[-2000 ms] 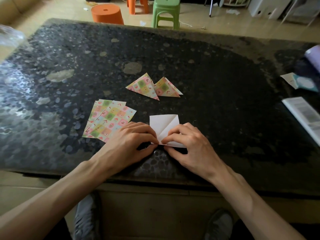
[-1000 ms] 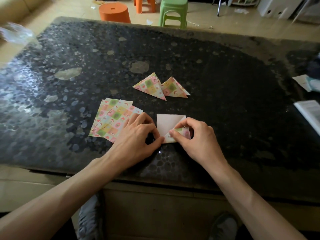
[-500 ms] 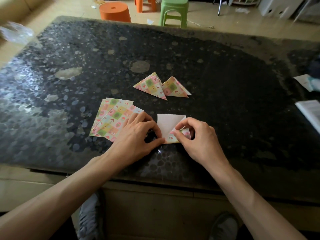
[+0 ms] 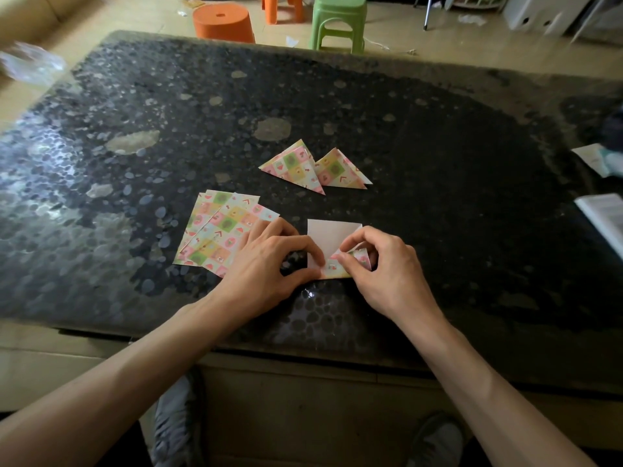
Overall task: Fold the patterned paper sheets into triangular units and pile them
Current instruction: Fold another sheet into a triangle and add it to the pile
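Note:
A paper sheet (image 4: 328, 235) lies white side up near the front edge of the dark table (image 4: 438, 197). Its lower right corner is folded up and shows the patterned side. My right hand (image 4: 384, 264) pinches that folded flap. My left hand (image 4: 269, 264) pinches the sheet's lower left edge with thumb and forefinger. Two folded patterned triangles (image 4: 313, 168) lie side by side behind the sheet, touching each other. A fanned stack of flat patterned sheets (image 4: 215, 230) lies to the left, partly under my left hand.
A booklet (image 4: 606, 217) and a white-and-teal paper item (image 4: 596, 160) lie at the table's right edge. A clear plastic bag (image 4: 30, 65) lies at the far left. An orange tub (image 4: 222, 23), orange stool (image 4: 283, 8) and green stool (image 4: 338, 21) stand on the floor beyond.
The sheet's lower right corner has been folded up, so the patterned side shows there. Both hands stay at the sheet's lower edge. The view shifted slightly.

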`<state>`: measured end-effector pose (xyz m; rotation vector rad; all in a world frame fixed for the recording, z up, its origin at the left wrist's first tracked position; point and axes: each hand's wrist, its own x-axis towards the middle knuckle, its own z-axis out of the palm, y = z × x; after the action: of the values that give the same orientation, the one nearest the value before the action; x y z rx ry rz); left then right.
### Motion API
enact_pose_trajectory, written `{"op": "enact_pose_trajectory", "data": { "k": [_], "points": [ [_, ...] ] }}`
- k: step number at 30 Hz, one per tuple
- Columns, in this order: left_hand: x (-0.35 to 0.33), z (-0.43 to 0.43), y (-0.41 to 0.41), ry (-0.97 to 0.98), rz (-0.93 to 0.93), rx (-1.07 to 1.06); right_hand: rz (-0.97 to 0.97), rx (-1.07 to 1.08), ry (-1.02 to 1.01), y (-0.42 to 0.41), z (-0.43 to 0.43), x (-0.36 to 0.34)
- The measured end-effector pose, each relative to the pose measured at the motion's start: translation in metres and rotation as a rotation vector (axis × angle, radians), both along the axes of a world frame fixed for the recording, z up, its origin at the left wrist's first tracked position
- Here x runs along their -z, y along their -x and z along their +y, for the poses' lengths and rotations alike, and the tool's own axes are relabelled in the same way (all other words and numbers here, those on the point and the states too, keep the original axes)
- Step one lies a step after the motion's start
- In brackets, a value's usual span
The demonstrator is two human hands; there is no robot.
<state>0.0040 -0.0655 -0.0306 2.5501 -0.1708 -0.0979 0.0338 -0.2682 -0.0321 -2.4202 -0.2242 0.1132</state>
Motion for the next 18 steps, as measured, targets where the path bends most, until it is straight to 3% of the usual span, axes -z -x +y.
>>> {"op": "enact_pose_trajectory", "data": {
  "k": [18],
  "points": [
    [-0.0029,0.0085,-0.0053,0.041,0.111,0.062,-0.1,-0.028,0.04,0.0048,0.0004,0.0096]
  ]
}}
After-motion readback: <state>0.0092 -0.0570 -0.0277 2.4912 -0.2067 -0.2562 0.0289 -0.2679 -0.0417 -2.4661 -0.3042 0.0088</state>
